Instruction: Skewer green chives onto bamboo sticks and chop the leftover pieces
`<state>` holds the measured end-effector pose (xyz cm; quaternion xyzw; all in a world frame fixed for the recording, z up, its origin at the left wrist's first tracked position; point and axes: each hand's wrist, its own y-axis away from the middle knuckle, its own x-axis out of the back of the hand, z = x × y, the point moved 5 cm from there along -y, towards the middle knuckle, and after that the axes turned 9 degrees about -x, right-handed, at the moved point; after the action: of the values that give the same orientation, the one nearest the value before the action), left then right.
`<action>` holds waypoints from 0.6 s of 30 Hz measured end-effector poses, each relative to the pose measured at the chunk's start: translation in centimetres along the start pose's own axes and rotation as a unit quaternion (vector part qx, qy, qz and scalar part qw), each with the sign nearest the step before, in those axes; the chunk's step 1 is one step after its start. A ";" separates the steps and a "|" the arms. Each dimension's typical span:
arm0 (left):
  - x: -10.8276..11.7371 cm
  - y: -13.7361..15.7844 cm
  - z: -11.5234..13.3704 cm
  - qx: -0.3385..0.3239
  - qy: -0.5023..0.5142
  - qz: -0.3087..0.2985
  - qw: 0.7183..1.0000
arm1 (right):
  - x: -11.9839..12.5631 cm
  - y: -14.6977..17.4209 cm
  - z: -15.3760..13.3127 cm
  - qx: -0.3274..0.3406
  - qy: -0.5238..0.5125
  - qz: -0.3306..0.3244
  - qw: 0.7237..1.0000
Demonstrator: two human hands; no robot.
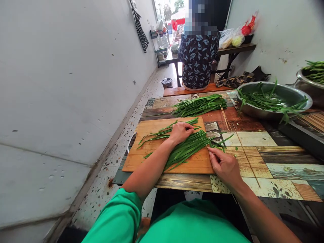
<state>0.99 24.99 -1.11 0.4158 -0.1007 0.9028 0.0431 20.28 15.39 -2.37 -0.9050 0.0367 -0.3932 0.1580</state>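
The table (265, 138) spreads before me, the board (134, 165) at its near left and a steel bowl (255, 112) of greens at far right. A bundle (202, 105) lies beyond the board; the chives (187, 148) lie on it, their ends past its right edge. My left hand (181, 132) curls over them, thumb near fingertips; whether it grips any, I can't tell. My right hand (225, 165) pinches a thin skewer (207, 147) at those ends.

Cutting board (134, 162): wood, smooth, low sheen. Green leaves (187, 148): smooth, slightly glossy. Tabletop (258, 138): smooth, patchwork wood-look print. Basin (263, 114): metal, polished. Wall (63, 84): matt, pitted. Floor (118, 152): smooth, speckled. Hanging cloth (140, 30): checked fabric, matt.
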 end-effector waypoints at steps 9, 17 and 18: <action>-0.1 0.0 -0.1 -0.003 0.000 -0.004 1.000 | 0.1 0.0 -0.2 0.043 0.002 0.025 0.999; -0.1 -0.1 0.1 -0.009 -0.008 -0.006 1.000 | 0.1 0.1 -0.3 0.045 0.004 0.030 0.999; -0.1 -0.1 0.0 -0.012 -0.007 -0.006 1.000 | 0.1 0.1 -0.2 0.045 0.003 0.029 0.999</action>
<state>1.09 25.08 -1.14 0.4220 -0.1094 0.8984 0.0534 20.16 15.26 -2.20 -0.8942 0.0461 -0.3928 0.2098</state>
